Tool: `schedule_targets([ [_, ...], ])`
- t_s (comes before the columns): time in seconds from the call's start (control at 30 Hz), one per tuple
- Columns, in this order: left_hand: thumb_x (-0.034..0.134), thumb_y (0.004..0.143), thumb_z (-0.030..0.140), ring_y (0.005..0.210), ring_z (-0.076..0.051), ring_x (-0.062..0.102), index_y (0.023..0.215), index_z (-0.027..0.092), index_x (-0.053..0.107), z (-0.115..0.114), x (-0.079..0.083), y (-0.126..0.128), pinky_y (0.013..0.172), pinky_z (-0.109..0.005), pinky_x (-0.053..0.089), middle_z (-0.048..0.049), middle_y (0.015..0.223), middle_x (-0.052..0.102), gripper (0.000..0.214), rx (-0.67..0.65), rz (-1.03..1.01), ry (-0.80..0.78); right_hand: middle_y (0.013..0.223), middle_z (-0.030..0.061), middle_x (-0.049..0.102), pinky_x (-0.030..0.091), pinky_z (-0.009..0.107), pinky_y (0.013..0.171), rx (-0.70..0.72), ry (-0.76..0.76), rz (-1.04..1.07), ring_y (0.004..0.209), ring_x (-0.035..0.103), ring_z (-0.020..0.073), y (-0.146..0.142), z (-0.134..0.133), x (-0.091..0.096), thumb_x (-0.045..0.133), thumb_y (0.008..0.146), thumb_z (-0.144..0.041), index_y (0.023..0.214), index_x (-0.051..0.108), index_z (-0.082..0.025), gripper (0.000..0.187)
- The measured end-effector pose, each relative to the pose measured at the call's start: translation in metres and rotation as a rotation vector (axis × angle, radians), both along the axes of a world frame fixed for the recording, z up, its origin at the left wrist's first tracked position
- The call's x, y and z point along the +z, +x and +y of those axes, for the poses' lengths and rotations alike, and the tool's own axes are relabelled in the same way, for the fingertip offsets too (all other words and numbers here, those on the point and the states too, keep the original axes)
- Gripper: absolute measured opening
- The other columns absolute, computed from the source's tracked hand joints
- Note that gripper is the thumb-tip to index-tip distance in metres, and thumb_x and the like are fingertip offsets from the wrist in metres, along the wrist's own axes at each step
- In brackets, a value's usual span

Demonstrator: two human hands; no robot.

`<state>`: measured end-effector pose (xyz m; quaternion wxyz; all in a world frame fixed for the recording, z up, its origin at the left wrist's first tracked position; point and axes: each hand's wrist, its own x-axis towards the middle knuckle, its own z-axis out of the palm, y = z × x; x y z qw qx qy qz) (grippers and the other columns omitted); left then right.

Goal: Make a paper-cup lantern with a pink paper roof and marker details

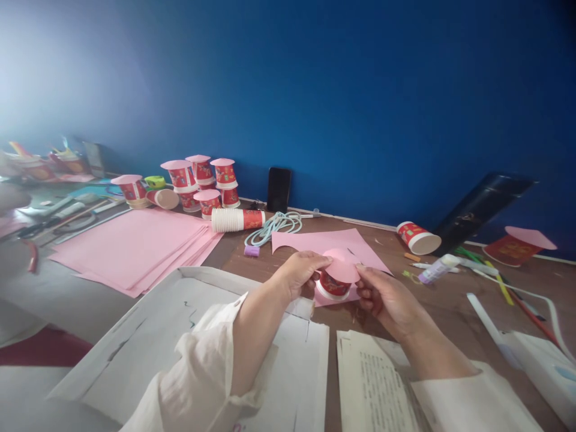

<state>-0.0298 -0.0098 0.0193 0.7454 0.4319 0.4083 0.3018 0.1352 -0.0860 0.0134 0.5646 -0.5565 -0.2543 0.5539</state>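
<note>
A round pink paper disc [342, 268] lies over the upturned base of a red paper cup [333, 287], whose white rim faces down. My left hand [299, 273] pinches the disc's left edge between thumb and fingers. On the right edge, my right hand [386, 298] grips the same disc. Beneath and behind the cup spreads a cut sheet of pink paper [310, 241] with a curved notch in its side. Part of the cup is hidden by the disc.
Stacked red cups with pink tops [180, 174] stand against the blue wall. Pink sheets [135, 243], nested cups [234, 220], a coiled cable [279, 225] and a phone [279, 189] lie leftward. A glue stick [438, 269] is at right; a box lid [148, 348] and printed pages [373, 384] are nearer.
</note>
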Motion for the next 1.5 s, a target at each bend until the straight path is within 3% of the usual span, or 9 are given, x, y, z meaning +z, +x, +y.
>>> schedule_targets([
  [0.23, 0.075, 0.068, 0.027, 0.051, -0.006, 0.044, 0.073, 0.015, 0.055, 0.0, 0.002, 0.001, 0.04, -0.017, 0.023, 0.0016, 0.062, 0.052, 0.023, 0.015, 0.015, -0.044, 0.062, -0.004, 0.049, 0.027, 0.014, 0.038, 0.037, 0.026, -0.014, 0.049, 0.04, 0.0044, 0.003, 0.0, -0.005, 0.081, 0.064, -0.043, 0.071, 0.056, -0.017, 0.036],
  [0.37, 0.077, 0.066, 0.03, 0.054, -0.008, 0.048, 0.076, 0.015, 0.059, 0.002, -0.003, 0.002, 0.042, -0.019, 0.026, -0.0004, 0.066, 0.056, 0.026, 0.023, 0.044, 0.014, 0.06, -0.0038, 0.049, 0.026, 0.016, 0.038, 0.039, 0.034, -0.067, 0.049, 0.039, 0.0051, 0.004, 0.001, -0.007, 0.078, 0.066, -0.046, 0.07, 0.056, -0.017, 0.037],
  [0.43, 0.077, 0.066, 0.033, 0.059, -0.01, 0.052, 0.083, 0.015, 0.061, 0.003, -0.006, 0.002, 0.045, -0.019, 0.031, -0.0026, 0.073, 0.061, 0.029, 0.05, 0.104, 0.069, 0.061, -0.0029, 0.051, 0.027, 0.018, 0.039, 0.022, 0.04, -0.176, 0.049, 0.041, 0.0064, 0.005, 0.001, -0.008, 0.076, 0.068, -0.049, 0.072, 0.058, -0.018, 0.036],
  [0.53, 0.076, 0.066, 0.029, 0.074, -0.013, 0.06, 0.109, 0.016, 0.061, 0.003, -0.008, 0.003, 0.057, -0.02, 0.042, -0.0072, 0.095, 0.065, 0.048, 0.128, 0.185, 0.191, 0.069, 0.0, 0.06, 0.036, 0.022, 0.044, -0.061, 0.069, -0.436, 0.054, 0.049, 0.0103, 0.008, 0.0, -0.007, 0.075, 0.067, -0.052, 0.088, 0.064, -0.02, 0.04],
  [0.63, 0.074, 0.068, 0.024, 0.094, -0.016, 0.06, 0.125, 0.022, 0.058, 0.003, -0.005, 0.001, 0.077, -0.023, 0.047, -0.0092, 0.118, 0.061, 0.059, 0.148, 0.218, 0.398, 0.092, 0.0049, 0.067, 0.048, 0.029, 0.063, -0.134, 0.139, -0.739, 0.072, 0.061, 0.0165, 0.01, 0.002, -0.005, 0.072, 0.07, -0.049, 0.109, 0.063, -0.023, 0.047],
  [0.8, 0.062, 0.077, 0.02, 0.122, -0.021, 0.05, 0.112, 0.027, 0.07, 0.002, 0.001, -0.002, 0.097, -0.028, 0.043, -0.0056, 0.133, 0.056, 0.037, 0.055, 0.267, 0.748, 0.125, 0.0097, 0.06, 0.045, 0.039, 0.097, -0.047, 0.411, -1.133, 0.113, 0.056, 0.0237, 0.015, 0.009, -0.004, 0.055, 0.083, -0.039, 0.12, 0.064, -0.025, 0.041],
  [0.93, 0.057, 0.078, 0.018, 0.129, -0.025, 0.045, 0.105, 0.029, 0.073, 0.002, 0.0, -0.003, 0.106, -0.036, 0.038, -0.0043, 0.14, 0.051, 0.033, 0.034, 0.334, 0.853, 0.132, 0.0076, 0.057, 0.034, 0.044, 0.11, 0.045, 0.52, -1.245, 0.129, 0.046, 0.0238, 0.018, 0.014, -0.003, 0.048, 0.086, -0.032, 0.116, 0.068, -0.028, 0.036],
  [1.1, 0.054, 0.078, 0.016, 0.134, -0.026, 0.04, 0.107, 0.029, 0.073, 0.002, -0.001, -0.003, 0.115, -0.039, 0.027, -0.0024, 0.144, 0.049, 0.037, 0.037, 0.372, 0.898, 0.139, 0.006, 0.052, 0.028, 0.047, 0.115, 0.121, 0.499, -1.268, 0.133, 0.043, 0.0239, 0.019, 0.014, -0.001, 0.043, 0.09, -0.031, 0.123, 0.064, -0.029, 0.04],
  [1.5, 0.051, 0.078, 0.02, 0.133, -0.021, 0.044, 0.11, 0.03, 0.072, 0.003, -0.001, -0.004, 0.113, -0.036, 0.032, -0.0015, 0.144, 0.049, 0.04, 0.005, 0.463, 0.963, 0.134, 0.0094, 0.056, 0.036, 0.049, 0.111, 0.114, 0.56, -1.419, 0.128, 0.049, 0.0249, 0.022, 0.015, -0.006, 0.04, 0.091, -0.032, 0.124, 0.064, -0.023, 0.041],
])
